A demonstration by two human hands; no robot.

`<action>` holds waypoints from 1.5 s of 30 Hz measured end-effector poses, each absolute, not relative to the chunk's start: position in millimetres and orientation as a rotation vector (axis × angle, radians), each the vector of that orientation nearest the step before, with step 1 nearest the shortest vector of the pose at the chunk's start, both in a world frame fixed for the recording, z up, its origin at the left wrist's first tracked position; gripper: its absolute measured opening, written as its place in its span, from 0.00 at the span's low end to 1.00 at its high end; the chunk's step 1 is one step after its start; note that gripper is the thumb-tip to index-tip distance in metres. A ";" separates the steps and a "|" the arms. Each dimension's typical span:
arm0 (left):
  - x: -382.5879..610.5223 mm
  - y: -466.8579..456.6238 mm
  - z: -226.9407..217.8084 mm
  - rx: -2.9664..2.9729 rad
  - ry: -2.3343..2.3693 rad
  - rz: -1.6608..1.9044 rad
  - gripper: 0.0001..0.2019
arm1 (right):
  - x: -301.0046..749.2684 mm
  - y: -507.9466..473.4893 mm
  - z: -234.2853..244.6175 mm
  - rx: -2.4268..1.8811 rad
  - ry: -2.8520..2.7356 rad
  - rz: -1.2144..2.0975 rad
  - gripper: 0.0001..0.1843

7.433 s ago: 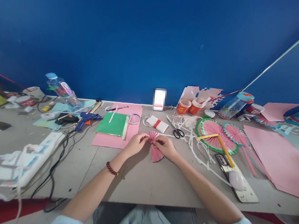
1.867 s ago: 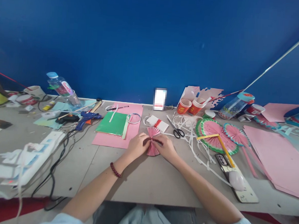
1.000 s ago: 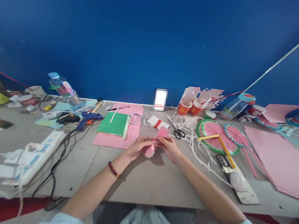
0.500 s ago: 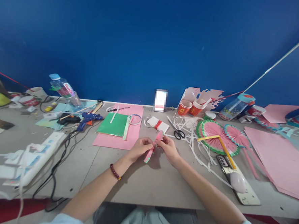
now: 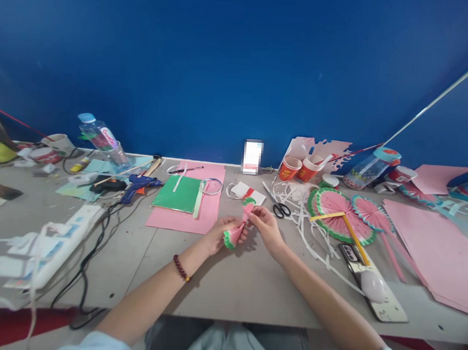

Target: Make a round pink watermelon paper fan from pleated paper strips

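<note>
Between my hands, above the table, is a pleated strip of pink paper (image 5: 235, 235) with green edges, pinched at its middle and fanning out at both ends. My left hand (image 5: 219, 236) is closed around the lower part of it. My right hand (image 5: 267, 225) has thumb and fingers pressed together at the paper's middle. Just beyond the paper lies a white packet (image 5: 243, 191) with a red band. Black-handled scissors (image 5: 281, 210) rest near my right hand, beside a tangle of white paper strips (image 5: 300, 221).
Watermelon-patterned paper fans (image 5: 330, 210), a phone (image 5: 388, 303) and pink sheets (image 5: 435, 250) lie on the right. Red paper cups (image 5: 290, 169) stand behind. Left are a green packet (image 5: 175, 193) on pink paper, a blue glue gun (image 5: 138, 188), a bottle (image 5: 105, 140) and a power strip (image 5: 65, 249).
The pleated paper has turned and its ends have spread, showing more green edge. My left hand has shifted its hold under it. My right hand stays at the paper's middle.
</note>
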State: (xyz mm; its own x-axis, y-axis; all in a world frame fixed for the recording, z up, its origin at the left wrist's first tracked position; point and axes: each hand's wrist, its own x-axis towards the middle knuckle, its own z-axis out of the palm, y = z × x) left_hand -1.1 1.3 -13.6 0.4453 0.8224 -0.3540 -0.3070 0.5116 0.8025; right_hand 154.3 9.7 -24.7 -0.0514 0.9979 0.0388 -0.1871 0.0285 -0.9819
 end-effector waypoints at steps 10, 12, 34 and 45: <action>-16.8 7.1 -7.3 0.570 0.690 0.541 0.17 | 161.8 9.1 -14.8 -0.971 -1.052 1.497 0.17; -19.4 11.3 -7.5 0.552 0.691 0.631 0.24 | 162.4 10.8 -16.5 -0.969 -0.977 1.471 0.16; -20.0 15.1 -8.8 1.092 1.213 1.070 0.19 | 160.8 11.6 -23.9 -1.061 -0.840 1.629 0.20; -13.8 12.4 -8.4 1.177 1.267 1.196 0.18 | 155.1 6.1 -21.8 -1.109 -0.862 1.574 0.22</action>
State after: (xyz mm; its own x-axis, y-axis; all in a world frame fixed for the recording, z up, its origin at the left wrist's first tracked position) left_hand -13.8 12.4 -8.4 -0.0353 0.9986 -0.0397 0.0181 0.0404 0.9990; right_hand 155.1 6.1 -21.8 -0.0953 0.9654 -0.2427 -0.3151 -0.2605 -0.9126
